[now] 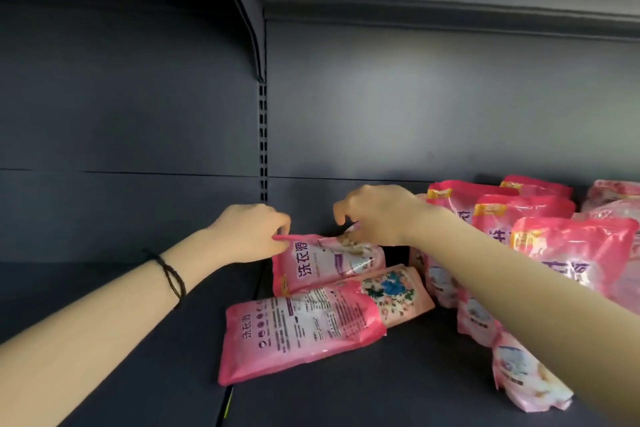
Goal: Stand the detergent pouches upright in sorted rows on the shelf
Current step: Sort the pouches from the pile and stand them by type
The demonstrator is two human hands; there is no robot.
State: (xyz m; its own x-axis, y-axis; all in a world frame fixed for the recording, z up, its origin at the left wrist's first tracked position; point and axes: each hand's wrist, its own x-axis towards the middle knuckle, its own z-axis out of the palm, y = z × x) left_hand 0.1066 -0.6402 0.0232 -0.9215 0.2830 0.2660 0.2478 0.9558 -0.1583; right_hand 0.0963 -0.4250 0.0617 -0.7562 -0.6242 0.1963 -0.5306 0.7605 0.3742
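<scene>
A pink detergent pouch (325, 262) stands on its long edge, turned sideways, at the middle of the dark shelf (398, 374). My left hand (252, 232) pinches its upper left edge. My right hand (377, 211) holds its upper right end with curled fingers. In front of it a second pink pouch (311, 322) lies flat, back side up, with a floral end pointing right. To the right, several pink pouches (568, 253) stand upright in a row running front to back, partly hidden by my right forearm.
The shelf's dark back panel has a slotted upright (263, 142) at the middle. An upper shelf (450, 0) and its bracket hang overhead. More pale pink pouches (613, 198) sit at the far right. Bare shelf floor (121, 374) lies to the left.
</scene>
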